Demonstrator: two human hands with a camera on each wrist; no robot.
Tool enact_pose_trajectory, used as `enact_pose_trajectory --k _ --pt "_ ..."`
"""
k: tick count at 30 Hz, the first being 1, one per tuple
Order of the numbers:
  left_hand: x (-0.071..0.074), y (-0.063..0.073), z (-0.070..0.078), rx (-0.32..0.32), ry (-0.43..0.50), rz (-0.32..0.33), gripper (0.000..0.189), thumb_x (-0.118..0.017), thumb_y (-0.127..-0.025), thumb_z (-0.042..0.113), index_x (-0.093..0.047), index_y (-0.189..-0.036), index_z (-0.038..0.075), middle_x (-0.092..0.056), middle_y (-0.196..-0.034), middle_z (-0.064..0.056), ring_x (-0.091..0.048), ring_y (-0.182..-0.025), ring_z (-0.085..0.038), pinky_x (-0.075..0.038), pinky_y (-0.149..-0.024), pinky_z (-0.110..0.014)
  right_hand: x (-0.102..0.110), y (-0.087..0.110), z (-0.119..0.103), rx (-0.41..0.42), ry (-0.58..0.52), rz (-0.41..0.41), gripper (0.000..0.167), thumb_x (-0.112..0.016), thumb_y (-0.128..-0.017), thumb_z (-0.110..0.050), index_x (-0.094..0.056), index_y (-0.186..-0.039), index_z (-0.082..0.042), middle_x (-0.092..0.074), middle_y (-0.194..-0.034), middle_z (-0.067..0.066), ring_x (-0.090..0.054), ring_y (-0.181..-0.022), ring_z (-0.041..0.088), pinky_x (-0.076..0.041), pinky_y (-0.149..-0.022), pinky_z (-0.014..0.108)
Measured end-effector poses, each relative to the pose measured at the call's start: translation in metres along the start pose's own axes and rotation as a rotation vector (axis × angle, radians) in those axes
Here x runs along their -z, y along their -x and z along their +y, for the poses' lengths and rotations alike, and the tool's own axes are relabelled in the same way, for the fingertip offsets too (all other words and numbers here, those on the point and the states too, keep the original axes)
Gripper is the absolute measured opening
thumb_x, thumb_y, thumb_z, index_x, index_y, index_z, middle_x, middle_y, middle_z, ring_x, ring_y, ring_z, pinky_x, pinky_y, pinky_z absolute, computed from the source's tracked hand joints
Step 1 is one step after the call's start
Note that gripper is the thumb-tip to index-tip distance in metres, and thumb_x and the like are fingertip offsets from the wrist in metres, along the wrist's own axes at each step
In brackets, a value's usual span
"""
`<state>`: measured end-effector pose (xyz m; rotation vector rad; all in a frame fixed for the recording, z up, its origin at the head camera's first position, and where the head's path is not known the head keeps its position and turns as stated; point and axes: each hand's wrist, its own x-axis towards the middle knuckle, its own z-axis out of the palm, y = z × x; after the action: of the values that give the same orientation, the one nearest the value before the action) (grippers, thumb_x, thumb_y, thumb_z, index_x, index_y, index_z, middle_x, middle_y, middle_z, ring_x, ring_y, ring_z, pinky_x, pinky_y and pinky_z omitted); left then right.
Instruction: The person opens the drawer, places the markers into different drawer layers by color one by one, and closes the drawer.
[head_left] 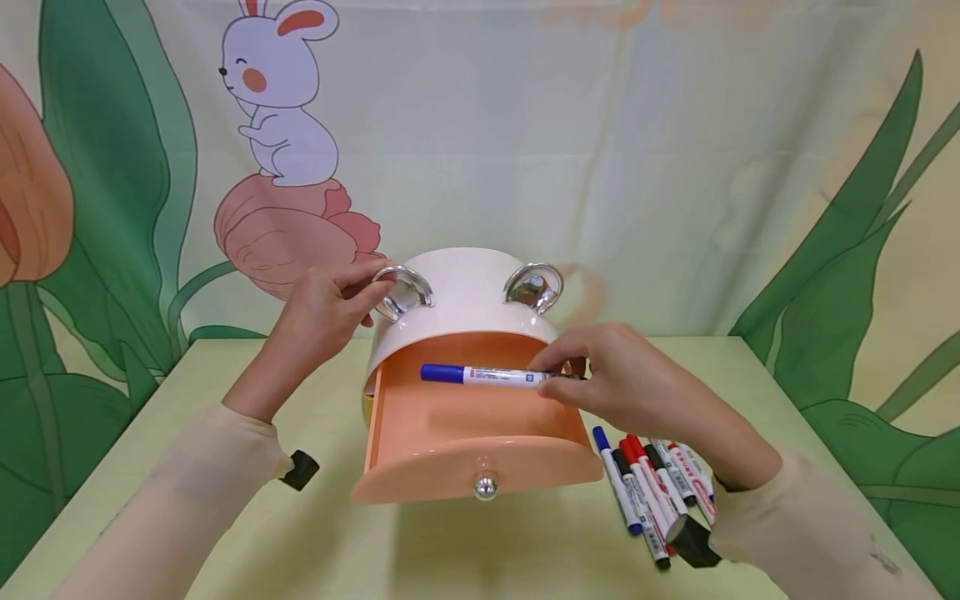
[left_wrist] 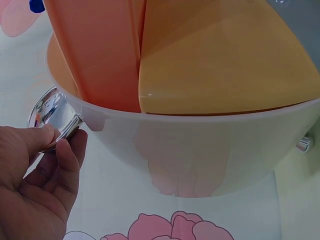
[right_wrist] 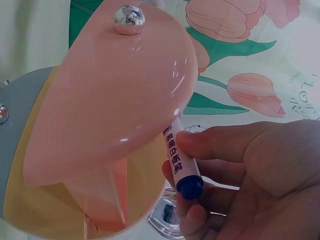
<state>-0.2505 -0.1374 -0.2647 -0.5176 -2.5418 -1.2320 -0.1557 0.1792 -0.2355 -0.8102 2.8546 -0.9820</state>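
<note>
A white rounded storage box (head_left: 472, 287) with two silver ear-shaped rings stands on the table, its top orange drawer (head_left: 480, 462) pulled out. My left hand (head_left: 324, 310) pinches the left silver ear (left_wrist: 56, 114) between thumb and fingers. Over the drawer's inside, my right hand (head_left: 607, 371) holds a blue-capped whiteboard marker (head_left: 498, 377) level, gripping its right end with the cap toward the left. In the right wrist view the marker's blue end (right_wrist: 190, 187) shows beside the thumb, and the drawer front hides the rest of it.
Several markers (head_left: 645, 492) with blue, black and red caps lie in a pile on the table (head_left: 300, 533), right of the drawer and under my right forearm. Below the orange drawer sits a yellow drawer (left_wrist: 220, 60). A printed cloth (head_left: 465, 125) hangs behind the table.
</note>
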Motion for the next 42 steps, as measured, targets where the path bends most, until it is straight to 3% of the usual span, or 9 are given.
enact_pose_trajectory --k 12,19,26,42 --pt "0.001 0.001 -0.002 -0.005 0.010 -0.001 0.034 -0.066 -0.103 0.016 -0.069 -0.136 0.009 -0.074 -0.109 -0.012 -0.063 -0.077 -0.027 -0.053 -0.061 -0.024 -0.005 -0.010 -0.005 0.000 0.022 -0.044 0.013 -0.076 -0.094 -0.008 -0.081 -0.107 -0.009 -0.071 -0.100 0.001 -0.061 -0.089 0.020 -0.057 -0.069 0.027" --pt "0.000 0.001 -0.001 -0.006 0.010 0.001 0.035 -0.067 -0.103 0.015 -0.068 -0.137 0.009 -0.074 -0.109 -0.013 -0.063 -0.078 -0.027 -0.054 -0.063 -0.022 -0.007 -0.014 -0.009 0.035 0.014 -0.057 0.013 -0.075 -0.094 -0.005 -0.081 -0.105 -0.008 -0.072 -0.096 0.000 -0.061 -0.082 0.018 -0.056 -0.065 0.029" --pt "-0.001 0.001 -0.001 -0.002 0.008 0.001 0.035 -0.067 -0.103 0.014 -0.068 -0.137 0.008 -0.074 -0.108 -0.013 -0.063 -0.078 -0.028 -0.054 -0.064 -0.021 -0.011 -0.018 -0.006 0.071 0.035 -0.068 0.013 -0.075 -0.093 -0.003 -0.081 -0.105 -0.006 -0.073 -0.097 0.000 -0.063 -0.084 0.016 -0.056 -0.073 0.028" --pt "-0.001 0.000 -0.001 -0.011 0.018 0.002 0.035 -0.067 -0.103 0.014 -0.068 -0.137 0.006 -0.074 -0.107 -0.014 -0.062 -0.077 -0.028 -0.053 -0.061 -0.022 -0.017 -0.022 -0.002 0.079 0.043 -0.098 0.012 -0.078 -0.092 -0.007 -0.081 -0.104 -0.006 -0.075 -0.098 -0.001 -0.066 -0.088 0.014 -0.056 -0.076 0.026"
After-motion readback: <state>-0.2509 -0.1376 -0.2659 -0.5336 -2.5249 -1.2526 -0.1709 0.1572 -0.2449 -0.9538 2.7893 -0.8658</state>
